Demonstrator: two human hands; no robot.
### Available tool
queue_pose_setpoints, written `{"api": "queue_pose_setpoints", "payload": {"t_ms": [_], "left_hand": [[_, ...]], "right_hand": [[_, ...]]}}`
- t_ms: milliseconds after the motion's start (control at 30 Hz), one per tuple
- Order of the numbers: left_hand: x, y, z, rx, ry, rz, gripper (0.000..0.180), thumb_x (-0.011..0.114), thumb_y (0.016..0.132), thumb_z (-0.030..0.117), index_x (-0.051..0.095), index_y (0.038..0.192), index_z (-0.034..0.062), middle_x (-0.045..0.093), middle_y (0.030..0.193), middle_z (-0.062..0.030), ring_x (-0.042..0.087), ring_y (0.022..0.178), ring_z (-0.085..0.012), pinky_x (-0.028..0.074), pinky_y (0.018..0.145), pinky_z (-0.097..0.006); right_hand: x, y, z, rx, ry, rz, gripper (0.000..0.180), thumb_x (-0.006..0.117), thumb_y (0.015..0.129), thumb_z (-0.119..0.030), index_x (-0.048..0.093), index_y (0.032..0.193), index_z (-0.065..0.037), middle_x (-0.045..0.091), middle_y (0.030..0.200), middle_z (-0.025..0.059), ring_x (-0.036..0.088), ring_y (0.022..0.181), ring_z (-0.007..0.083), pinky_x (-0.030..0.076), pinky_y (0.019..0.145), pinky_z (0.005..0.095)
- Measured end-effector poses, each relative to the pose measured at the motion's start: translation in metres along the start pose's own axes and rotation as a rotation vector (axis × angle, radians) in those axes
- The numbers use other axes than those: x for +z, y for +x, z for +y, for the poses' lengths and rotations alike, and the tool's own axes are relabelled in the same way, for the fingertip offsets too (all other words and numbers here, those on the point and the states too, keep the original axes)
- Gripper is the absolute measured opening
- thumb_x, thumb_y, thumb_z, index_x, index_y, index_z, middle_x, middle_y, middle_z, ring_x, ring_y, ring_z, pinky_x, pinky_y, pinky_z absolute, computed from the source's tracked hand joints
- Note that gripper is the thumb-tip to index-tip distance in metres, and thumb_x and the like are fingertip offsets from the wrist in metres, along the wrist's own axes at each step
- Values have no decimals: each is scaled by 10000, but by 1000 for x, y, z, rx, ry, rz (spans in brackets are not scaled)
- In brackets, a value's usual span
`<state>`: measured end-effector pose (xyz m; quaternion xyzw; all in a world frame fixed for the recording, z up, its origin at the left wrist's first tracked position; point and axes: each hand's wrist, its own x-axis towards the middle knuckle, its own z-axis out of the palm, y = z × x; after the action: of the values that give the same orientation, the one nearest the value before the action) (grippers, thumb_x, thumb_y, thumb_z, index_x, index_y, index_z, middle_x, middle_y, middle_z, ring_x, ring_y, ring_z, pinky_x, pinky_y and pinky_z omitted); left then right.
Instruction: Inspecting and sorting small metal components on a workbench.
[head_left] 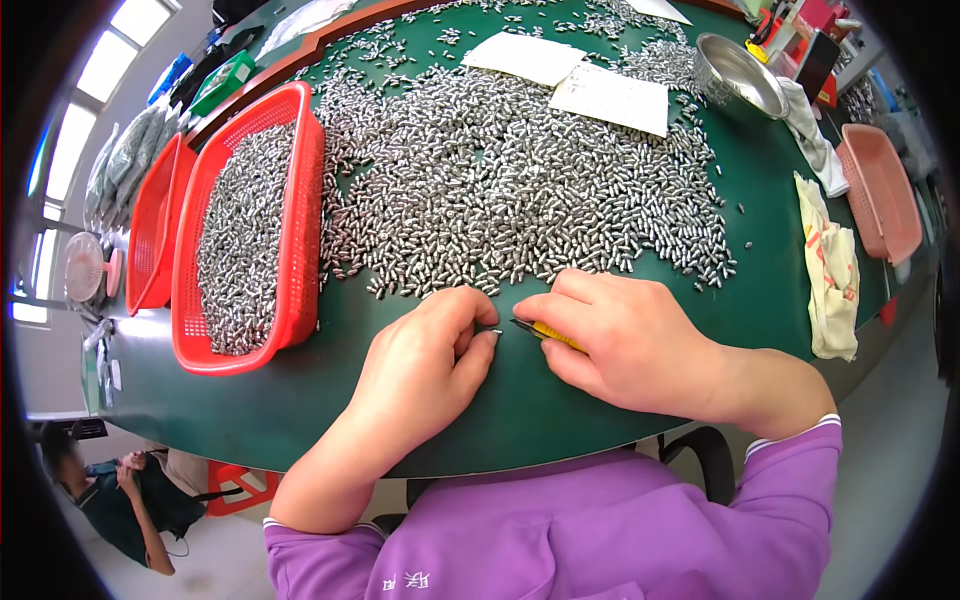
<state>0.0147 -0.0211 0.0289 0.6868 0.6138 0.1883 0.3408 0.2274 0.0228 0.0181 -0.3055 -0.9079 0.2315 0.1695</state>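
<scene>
Over the near part of the green tabletop, my left hand [415, 355] is closed, pinching a small silvery metal piece [497, 331] between thumb and forefinger. Opposite it, my right hand [635, 340] grips a yellow pen-like tool [556, 337], whose thin dark tip points toward the piece. A small gap shows between tip and piece. Just beyond both hands spreads a wide heap of small silvery metal pieces [480, 190]. To the left stands a red plastic basket [308, 160] holding many more such pieces [242, 240].
Two white paper sheets [610, 98] lie on the heap. A metal bowl [740, 75] stands at the far right, near a pale cloth [830, 275] and a pink basket [880, 195]. Another red basket [155, 235] is at the left. A person [120, 500] appears at the lower left.
</scene>
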Motion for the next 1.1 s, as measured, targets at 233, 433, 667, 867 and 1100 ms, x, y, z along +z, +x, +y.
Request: {"api": "queue_pose_setpoints", "payload": {"t_ms": [233, 433, 667, 867, 1100], "left_hand": [[3, 1, -3, 38, 11, 43, 101, 658, 846, 76, 593, 915, 44, 576, 774, -92, 592, 646, -244, 478, 613, -372], [3, 1, -5, -3, 4, 53, 106, 687, 827, 86, 595, 854, 41, 590, 739, -87, 599, 620, -233, 474, 591, -357], [3, 2, -6, -30, -9, 47, 115, 699, 820, 91, 599, 839, 38, 589, 725, -82, 587, 606, -213, 468, 581, -347], [4, 2, -5, -39, -18, 56, 119, 702, 816, 92, 597, 819, 36, 590, 725, -80, 586, 608, -211, 467, 582, -345], [1, 5, -5, -32, 35, 18, 109, 693, 818, 95, 599, 821, 40, 599, 737, -89, 596, 636, -233, 471, 606, -362]], "right_hand": [[3, 1, 0, 10, 56, 50, 199, 644, 815, -123, 608, 1004, -76, 559, 867, 76, 634, 793, 253, 530, 663, 380], [7, 1, -1, 14, 69, 54, 165, 629, 815, -117, 608, 974, -75, 564, 864, 71, 637, 779, 254, 533, 646, 391], [10, 3, -2, 28, 136, 67, 144, 626, 817, -121, 628, 955, -77, 572, 858, 76, 640, 773, 266, 535, 648, 401], [9, 5, 1, 44, 191, 54, 140, 625, 817, -138, 643, 938, -71, 584, 849, 89, 639, 767, 292, 532, 661, 419], [6, 12, 5, 16, 192, -11, 124, 616, 812, -144, 656, 899, -66, 608, 855, 99, 641, 787, 316, 529, 685, 433]]}}
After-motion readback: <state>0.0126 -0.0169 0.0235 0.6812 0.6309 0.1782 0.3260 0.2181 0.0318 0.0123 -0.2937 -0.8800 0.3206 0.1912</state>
